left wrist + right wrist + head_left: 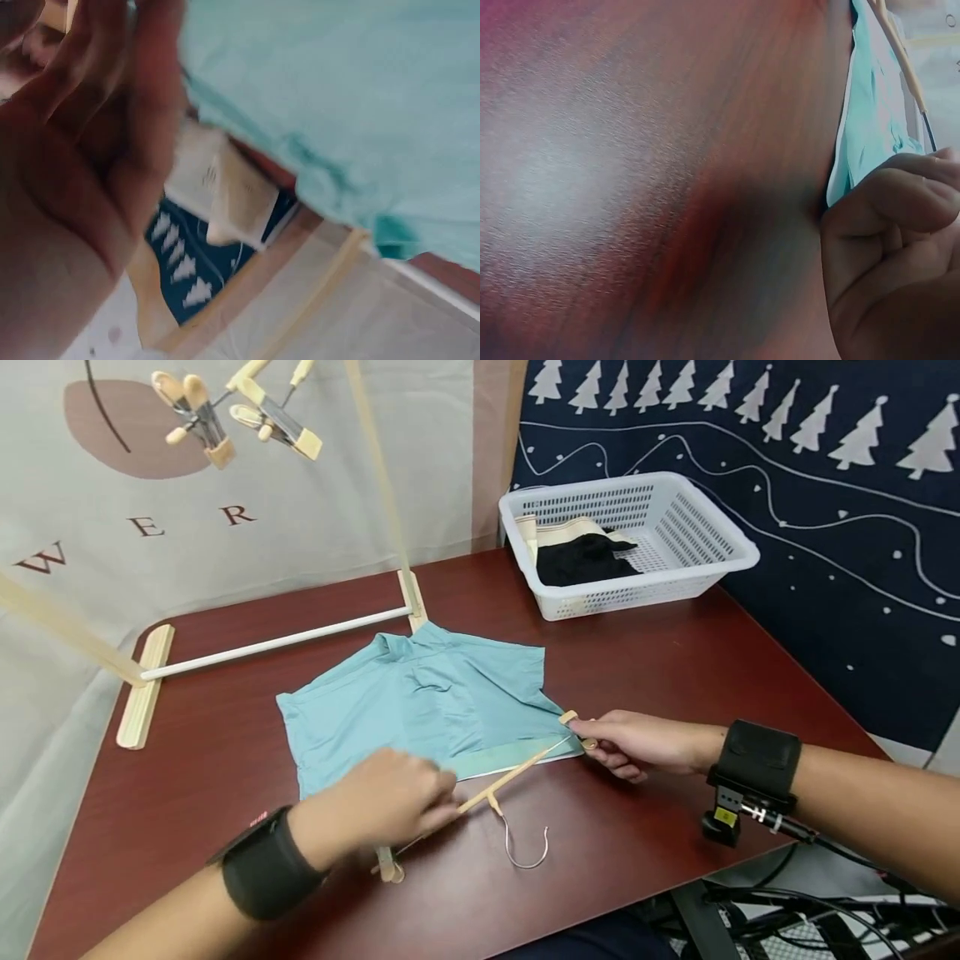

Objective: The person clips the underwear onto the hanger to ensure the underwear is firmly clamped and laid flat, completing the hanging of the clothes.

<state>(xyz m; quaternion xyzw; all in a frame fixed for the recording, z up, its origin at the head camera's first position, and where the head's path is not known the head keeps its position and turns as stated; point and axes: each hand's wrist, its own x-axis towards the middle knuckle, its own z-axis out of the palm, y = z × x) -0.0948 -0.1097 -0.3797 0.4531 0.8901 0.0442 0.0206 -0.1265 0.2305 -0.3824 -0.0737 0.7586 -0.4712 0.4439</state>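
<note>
Light blue shorts (pixel 442 693) lie spread on the table, waistband toward the person. Across the waistband edge lies a wooden clip hanger (pixel 513 774) with a metal hook (pixel 525 864). My right hand (pixel 630 743) pinches the hanger's right clip (pixel 568 717) at the waistband corner; in the right wrist view its fingers (pixel 900 217) are curled beside the cloth. Blurred, my left hand (pixel 382 797) hovers over the hanger's left half, near the left clip (pixel 390 867). In the left wrist view its loosely bent fingers (pixel 154 90) show nothing between them.
A white basket (pixel 637 597) with black cloth (pixel 585 560) and cream cloth (pixel 566 531) stands at the back right. A wooden rack with a white bottom bar (pixel 277 643) stands at the back left. More clip hangers (pixel 277 422) hang above it. Cables (pixel 810 910) run below the right table edge.
</note>
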